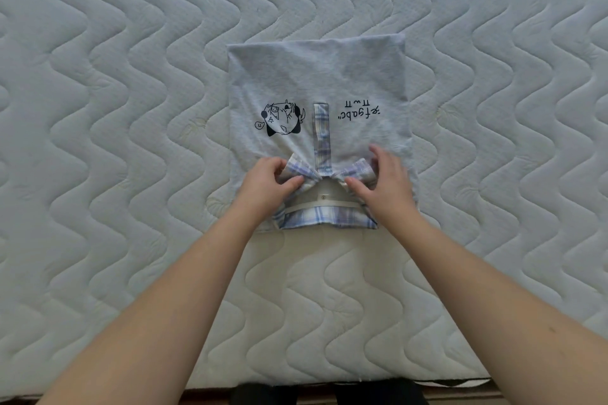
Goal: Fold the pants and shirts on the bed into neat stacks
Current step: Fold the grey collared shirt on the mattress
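Below the plaid placket (321, 138), I see my left hand (268, 186) and right hand (383, 182) each pinching a collar wing (297, 169); shirt (319, 82) runs lengthwise away from both.

Even, soft daylight, faint shadows, no glare, sharp focus at centre, wide-angle bending of the quilted mattress (131, 108) lines toward the edges, slight softness in corners

Pale grey shirt (316, 76) with black print, blue-and-white plaid collar (329, 171), white wavy-quilted mattress (131, 76)
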